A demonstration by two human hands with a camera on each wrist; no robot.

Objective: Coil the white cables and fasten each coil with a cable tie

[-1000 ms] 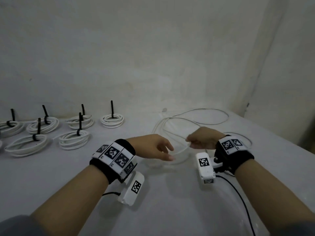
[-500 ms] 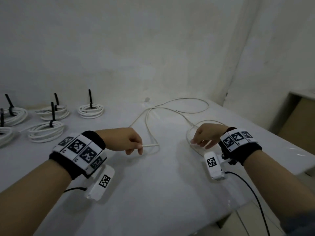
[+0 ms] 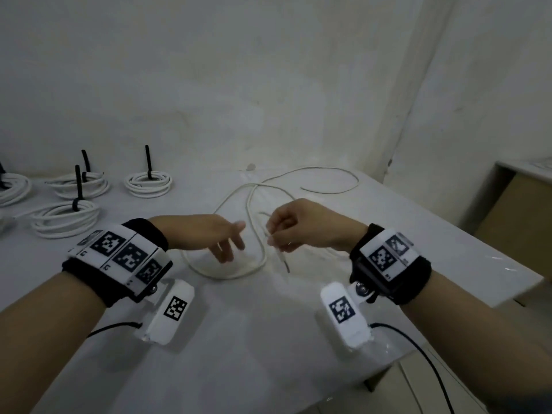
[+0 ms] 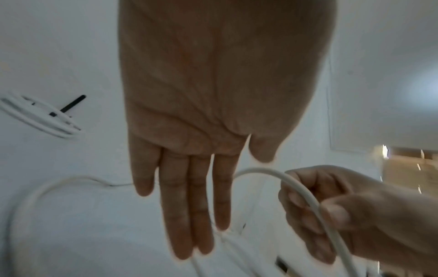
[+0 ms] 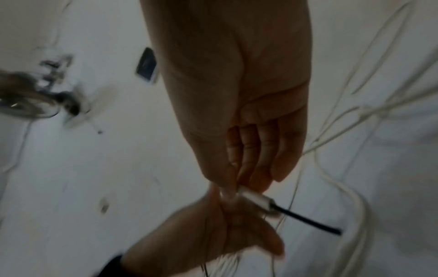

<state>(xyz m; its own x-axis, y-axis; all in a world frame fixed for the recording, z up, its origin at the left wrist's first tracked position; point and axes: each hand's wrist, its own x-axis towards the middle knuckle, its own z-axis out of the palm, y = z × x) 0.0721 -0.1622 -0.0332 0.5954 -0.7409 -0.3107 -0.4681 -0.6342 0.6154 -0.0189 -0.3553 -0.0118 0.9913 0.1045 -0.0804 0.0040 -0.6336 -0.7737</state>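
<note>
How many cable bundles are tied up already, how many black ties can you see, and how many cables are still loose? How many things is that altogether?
Tied white coils: 4 (one cut off at the left edge)
Black cable ties: 4 (one barely in view)
Loose white cable: 1, as far as it shows
Total: 9

A white table (image 3: 268,339) fills the foreground, its far edge meeting a pale, scuffed wall (image 3: 209,85). On the right, a second wall (image 3: 493,100) joins it at a corner, and there's a small dark mark low in that corner. Off past the table's right edge stands a tan cabinet (image 3: 513,216) with a light top. Down at the lower right, a strip of pale floor (image 3: 424,392) shows below the table edge.
</note>
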